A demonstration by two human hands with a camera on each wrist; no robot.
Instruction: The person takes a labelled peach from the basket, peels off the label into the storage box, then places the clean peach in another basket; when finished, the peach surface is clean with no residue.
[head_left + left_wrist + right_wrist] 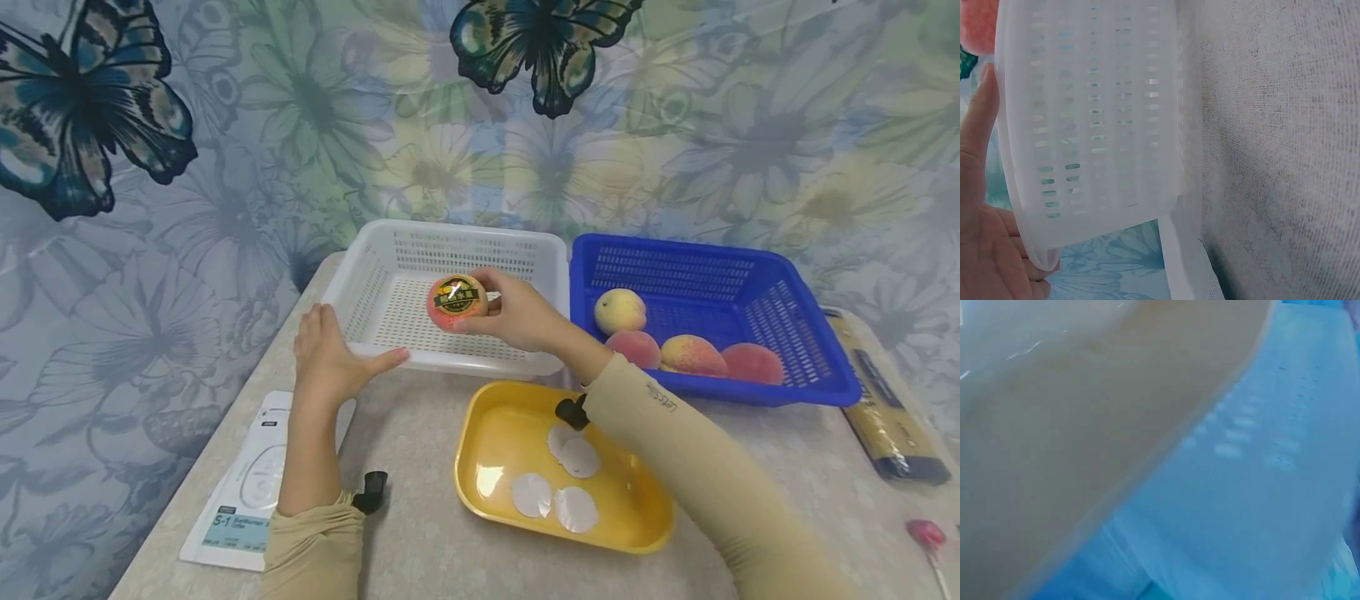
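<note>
Held above the white basket (pixel 390 287), centre of the head view: one stickered peach (pixel 457 303), pinched by the fingers (pixel 487 293) of the right hand (pixel 521 315), thumb beneath and fingertips curled over the top, label turned toward the camera. Not yet set down; the basket floor beneath shows bare mesh only, so apparently the first fruit to reach it. Resting against the near left rim of that basket: the left hand (pixel 326 354), fingers straight and together, thumb spread along the edge, holding nothing, merely steadying. Same rim and thumb filling the left-wrist view; the right-wrist view too blurred to read.

Still waiting in the blue basket (pixel 817 371), right of centre: four peaches (pixel 678 342), no sticker visible on any of them. In the yellow tray (pixel 637 533), lower centre: four white round backing papers (pixel 566 475), peeled by the look of it. So, as a judgement, an early stage, with most of the fruit left to handle.

Underneath everything: a pale speckled bench (pixel 420 550). At lower left a white printed packet (pixel 247 492); at far right a long dark-and-gold package (pixel 881 400), plus a pink lollipop (pixel 924 535) in the corner. Behind, a hanging backdrop (pixel 750 125) printed with pale flowers and large dark butterflies, upper left and upper centre.
</note>
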